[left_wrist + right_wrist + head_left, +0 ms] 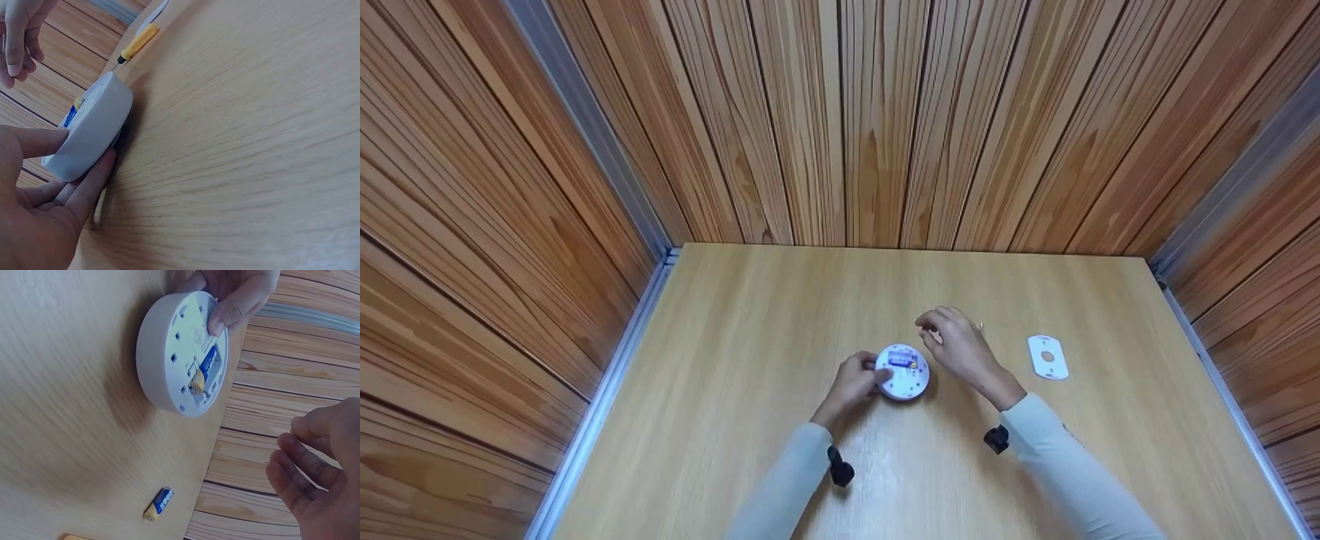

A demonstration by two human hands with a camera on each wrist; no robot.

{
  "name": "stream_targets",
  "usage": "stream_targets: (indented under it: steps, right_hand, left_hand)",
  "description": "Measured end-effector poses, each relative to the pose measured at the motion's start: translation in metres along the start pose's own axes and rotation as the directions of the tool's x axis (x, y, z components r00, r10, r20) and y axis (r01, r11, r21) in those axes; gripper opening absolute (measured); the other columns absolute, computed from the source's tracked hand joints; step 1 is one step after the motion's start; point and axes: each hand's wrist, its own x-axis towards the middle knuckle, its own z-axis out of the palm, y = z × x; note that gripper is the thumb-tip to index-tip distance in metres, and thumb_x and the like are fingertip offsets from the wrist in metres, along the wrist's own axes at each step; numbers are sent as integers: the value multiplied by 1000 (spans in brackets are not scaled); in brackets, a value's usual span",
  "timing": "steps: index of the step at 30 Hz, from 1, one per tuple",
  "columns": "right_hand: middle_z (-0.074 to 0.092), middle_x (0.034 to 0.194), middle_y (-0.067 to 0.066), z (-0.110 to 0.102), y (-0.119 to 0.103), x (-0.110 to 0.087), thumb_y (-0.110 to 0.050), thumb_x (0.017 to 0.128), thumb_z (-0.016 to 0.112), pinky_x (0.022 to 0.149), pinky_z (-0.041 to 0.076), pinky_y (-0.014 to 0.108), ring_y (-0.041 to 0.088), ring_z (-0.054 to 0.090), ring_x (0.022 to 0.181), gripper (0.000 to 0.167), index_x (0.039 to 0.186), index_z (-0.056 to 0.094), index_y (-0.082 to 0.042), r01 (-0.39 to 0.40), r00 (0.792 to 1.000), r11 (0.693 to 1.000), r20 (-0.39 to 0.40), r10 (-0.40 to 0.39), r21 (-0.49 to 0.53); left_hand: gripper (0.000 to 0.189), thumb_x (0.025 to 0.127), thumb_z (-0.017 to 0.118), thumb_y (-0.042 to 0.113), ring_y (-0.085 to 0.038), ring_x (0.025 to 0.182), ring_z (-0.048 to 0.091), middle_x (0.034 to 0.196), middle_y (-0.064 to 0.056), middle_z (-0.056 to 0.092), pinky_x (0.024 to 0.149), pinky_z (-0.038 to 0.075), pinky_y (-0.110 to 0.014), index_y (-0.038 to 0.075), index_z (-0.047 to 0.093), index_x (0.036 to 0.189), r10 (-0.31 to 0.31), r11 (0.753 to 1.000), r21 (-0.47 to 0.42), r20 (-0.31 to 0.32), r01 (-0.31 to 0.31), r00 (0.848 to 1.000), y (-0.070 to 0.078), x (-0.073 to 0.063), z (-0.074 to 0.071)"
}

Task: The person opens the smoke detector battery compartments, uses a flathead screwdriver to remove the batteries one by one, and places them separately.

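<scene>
My left hand [855, 381] grips a round white battery-powered device [913, 384] at its left edge, thumb on the face and fingers underneath. The device is tilted, its underside out of sight. A blue and yellow battery [206, 371] sits in the recess of its face, which is dotted with small dark holes. To the right of the device, my right hand [956, 346] hovers above the table with loosely bent fingers [301, 467] and nothing visible between them. A second blue and yellow battery [159, 504] lies on the table.
A white plate [1056, 367] with rounded ends and a round hole lies on the table [735, 360] to the right. A yellow-handled screwdriver [140, 42] lies beyond the device in the left wrist view. Wood-panelled walls [877, 127] stand around the table.
</scene>
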Motion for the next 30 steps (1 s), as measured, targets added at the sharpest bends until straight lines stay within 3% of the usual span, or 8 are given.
stream_targets:
  steps: [12,19,30]
  right_hand:
    - [72,109,8,6,-8,-6,-9,101,72,88,61,41,24,69,103,14,114,74,-6,7,999,1000,31,-7,5]
    - [72,110,8,13,-6,-7,-8,99,74,89,61,41,25,70,104,15,114,74,-6,-10,998,1000,55,9,16]
    - [71,120,10,25,-1,-14,-8,101,72,97,61,42,26,70,113,21,122,73,-7,-81,987,996,143,76,26]
  left_hand:
    - [33,98,75,20,-18,93,68,111,-7,68,78,57,-29,7,67,127,3,1000,-3,13,-3,1000,-1,-1,-1]
    - [35,96,75,18,-17,92,68,110,-7,69,75,56,-28,4,67,127,46,999,8,11,-46,999,-2,1,-1]
    - [35,98,74,19,-18,91,70,111,-8,68,76,57,-29,5,67,128,15,1000,-3,12,-14,1000,-2,0,-1]
